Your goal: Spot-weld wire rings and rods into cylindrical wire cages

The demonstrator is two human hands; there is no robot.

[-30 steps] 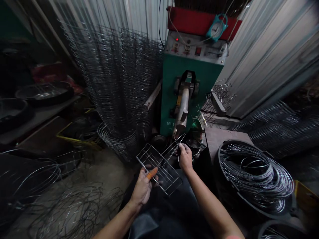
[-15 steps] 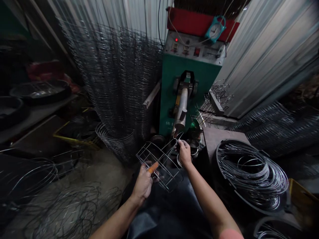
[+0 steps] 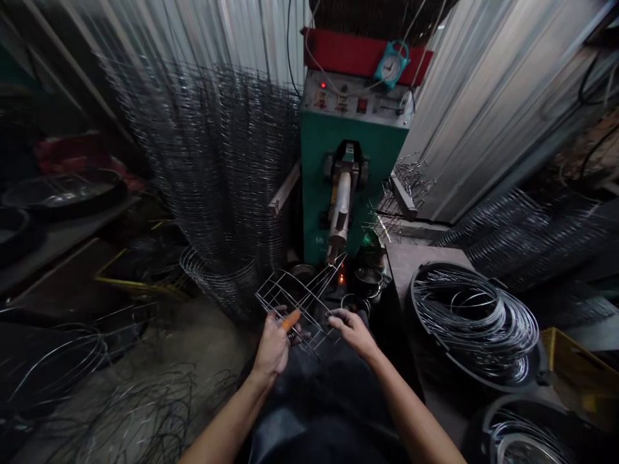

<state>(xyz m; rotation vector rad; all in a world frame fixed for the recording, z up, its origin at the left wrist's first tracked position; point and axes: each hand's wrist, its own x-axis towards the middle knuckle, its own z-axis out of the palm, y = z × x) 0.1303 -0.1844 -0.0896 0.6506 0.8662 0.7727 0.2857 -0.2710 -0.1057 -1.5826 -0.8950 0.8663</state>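
My left hand (image 3: 273,345) grips a wire rack (image 3: 290,291) made of thin crossed metal rods, with the fingers curled beneath it. An orange sleeve (image 3: 291,319) covers the thumb lying over the rods. My right hand (image 3: 353,332) pinches the near right edge of the same rack. The rack's far corner reaches the tip of a metal welding electrode (image 3: 334,248), which sticks out from a green machine (image 3: 316,193). Orange glowing spots show just below that tip. Whether the corner touches the electrode I cannot tell.
Tall stacks of wire baskets (image 3: 207,167) stand left of the machine. On the right, a black tub (image 3: 416,322) holds coiled wire rings, with a second tub (image 3: 483,419) nearer me. A yellow crate (image 3: 575,374) sits beyond. Loose wire (image 3: 130,412) lies on the floor at left.
My right hand has come back from the rack's far corner to its near right edge. An orange glow has appeared under the electrode. My left hand keeps its grip; the view has shifted slightly.
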